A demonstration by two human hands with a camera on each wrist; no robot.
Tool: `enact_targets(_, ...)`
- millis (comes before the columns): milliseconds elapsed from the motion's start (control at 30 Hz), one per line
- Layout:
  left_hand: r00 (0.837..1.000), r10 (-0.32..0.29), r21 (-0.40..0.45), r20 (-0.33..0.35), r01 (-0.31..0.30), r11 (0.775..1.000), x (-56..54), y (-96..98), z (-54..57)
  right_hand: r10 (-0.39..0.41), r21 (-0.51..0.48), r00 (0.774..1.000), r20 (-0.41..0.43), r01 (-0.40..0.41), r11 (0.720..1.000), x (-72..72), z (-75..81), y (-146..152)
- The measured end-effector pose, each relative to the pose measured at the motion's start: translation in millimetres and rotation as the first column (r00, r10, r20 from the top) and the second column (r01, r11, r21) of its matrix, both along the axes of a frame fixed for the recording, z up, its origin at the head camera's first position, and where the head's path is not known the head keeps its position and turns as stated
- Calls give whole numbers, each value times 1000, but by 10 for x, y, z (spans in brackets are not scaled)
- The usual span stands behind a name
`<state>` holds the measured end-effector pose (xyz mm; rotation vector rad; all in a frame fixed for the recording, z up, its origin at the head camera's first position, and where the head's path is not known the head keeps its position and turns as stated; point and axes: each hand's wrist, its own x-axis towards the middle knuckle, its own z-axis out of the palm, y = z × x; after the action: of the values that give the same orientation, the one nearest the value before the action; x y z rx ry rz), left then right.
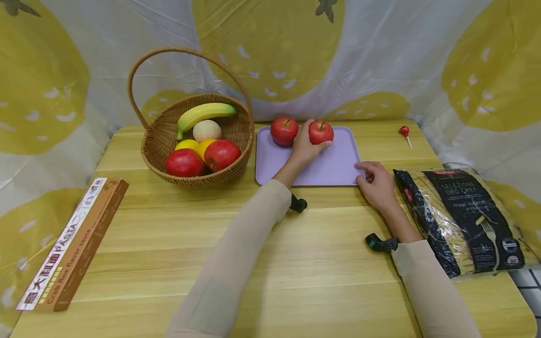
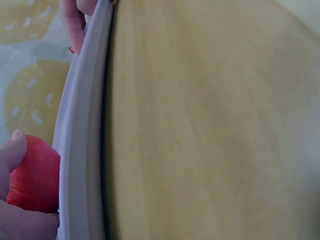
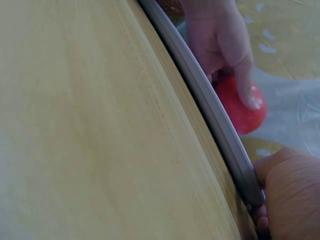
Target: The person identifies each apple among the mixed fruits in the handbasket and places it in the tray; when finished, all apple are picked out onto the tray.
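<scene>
A lilac tray [image 1: 331, 165] lies on the table with two red apples at its back edge. My left hand [image 1: 303, 150] grips the right-hand apple [image 1: 322, 131], thumb in front and fingers behind; in the right wrist view its thumb lies across the red apple [image 3: 232, 112]. Just left of those fingers sits the other apple [image 1: 283, 132]. At the tray's right front corner, my right hand [image 1: 379, 186] pinches the rim between thumb and fingers. The right wrist view shows this hand [image 3: 292, 192] close on the tray's rim [image 3: 210, 97].
Left of the tray stands a wicker basket [image 1: 149, 152] holding a banana [image 1: 207, 111], apples and other fruit. A pasta box [image 1: 73, 244] lies at the left edge. On the right are a bag of penne [image 1: 469, 220] and a red lollipop [image 1: 404, 131]. A printed cloth hangs behind.
</scene>
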<state>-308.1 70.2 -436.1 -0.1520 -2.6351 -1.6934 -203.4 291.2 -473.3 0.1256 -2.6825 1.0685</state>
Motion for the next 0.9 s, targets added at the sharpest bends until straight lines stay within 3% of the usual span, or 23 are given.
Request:
enact_targets(133, 1000, -14, -24, -5, 14, 1000, -22, 16, -18, 4, -5, 1000, -14, -4, 1000, -1, 4, -4)
enact_targets(467, 995, -94, -162, 29, 97, 982, -4, -45, 58, 4, -2, 1000, -6, -4, 1000, 6, 5, -6)
enact_targets(700, 979, -201, -246, 39, 204, 947, 133, -229, 283, -11, 7, 1000, 6, 11, 1000, 4, -15, 3)
enact_targets(800, 966, -257, -271, -7, 245, 931, 238, -330, 400, -15, 11, 1000, 17, 15, 1000, 1, -15, 3)
enact_targets(900, 949, -310, -227, -66, 288, 930, 362, -448, 517, -17, 12, 1000, 21, 16, 1000, -5, -16, 5)
